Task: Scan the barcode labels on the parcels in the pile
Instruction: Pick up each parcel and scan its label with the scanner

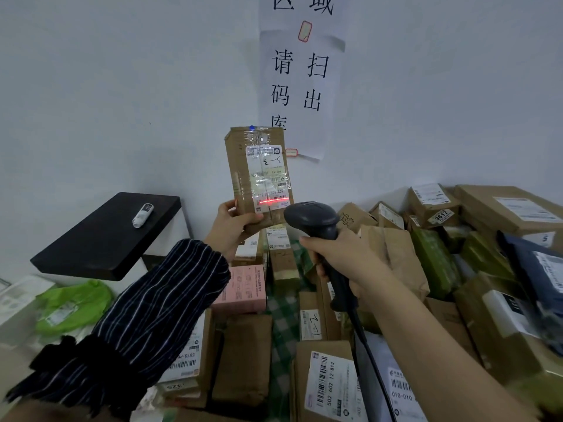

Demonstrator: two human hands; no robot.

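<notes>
Black tabletop (103, 236) stood at your far left against the pale wall, carrying a small white device (142, 215), and a green bag (73, 303) lay below its near edge. Your striped sleeve (146, 315) reached up across the pile, and your left hand (234, 222) gripped the lower end of a tall cardboard parcel (239, 166), thumb on its front face, holding it upright in the air before the paper sign (301, 71) on the wall. The parcel's white label (268, 175) faced you under glossy tape, and a red scan line (273, 201) lay across the barcode near its bottom edge. Just right of that, the dark scanner (310, 219) pointed its head at the label, close to the parcel. Your right hand (338, 254) was wrapped tightly round the scanner's handle, its cable (371, 360) trailing down towards you. Below both hands sat a pink box (240, 287) among brown cartons, and the pile of parcels (505, 205) spread on to the right edge.
</notes>
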